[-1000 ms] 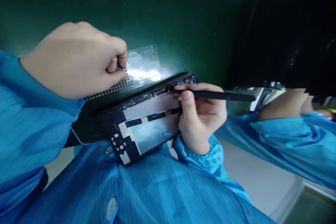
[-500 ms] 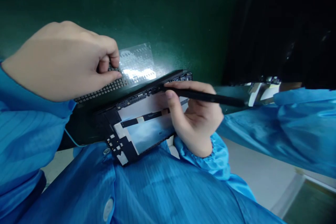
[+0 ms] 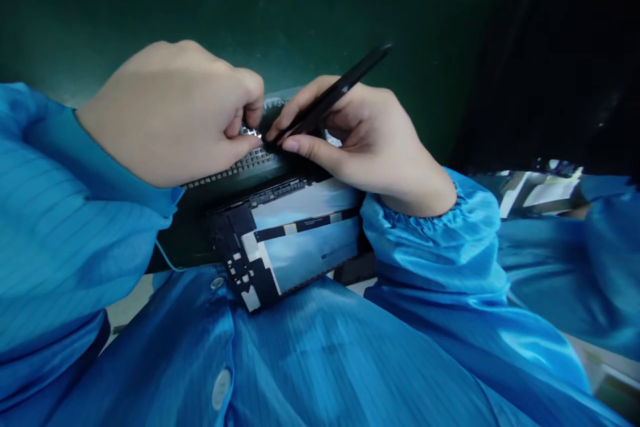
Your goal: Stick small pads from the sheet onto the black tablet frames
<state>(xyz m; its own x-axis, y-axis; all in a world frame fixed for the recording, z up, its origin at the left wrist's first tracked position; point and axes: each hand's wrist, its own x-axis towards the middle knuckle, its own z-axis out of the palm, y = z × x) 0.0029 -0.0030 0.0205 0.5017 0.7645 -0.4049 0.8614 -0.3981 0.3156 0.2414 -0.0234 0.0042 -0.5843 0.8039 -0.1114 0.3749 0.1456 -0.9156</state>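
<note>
My left hand (image 3: 175, 110) is closed in a pinch on the near end of a clear film sheet (image 3: 250, 159) covered with rows of small dark pieces. My right hand (image 3: 360, 140) grips black tweezers (image 3: 333, 93), their tip down at the sheet right beside my left fingertips. Just in front of the sheet a flat device frame (image 3: 295, 233) with a black edge, white panels and a shiny lower panel lies tilted against my blue smock.
The green work surface (image 3: 310, 7) runs behind the hands. At the right, another person's blue sleeve (image 3: 555, 260) and some white parts (image 3: 540, 190) lie on it. The far right is dark.
My right hand left the device frame's upper edge and swung up and left, bringing the tweezers' tip to the film sheet by my left fingers. My left hand kept its pinch.
</note>
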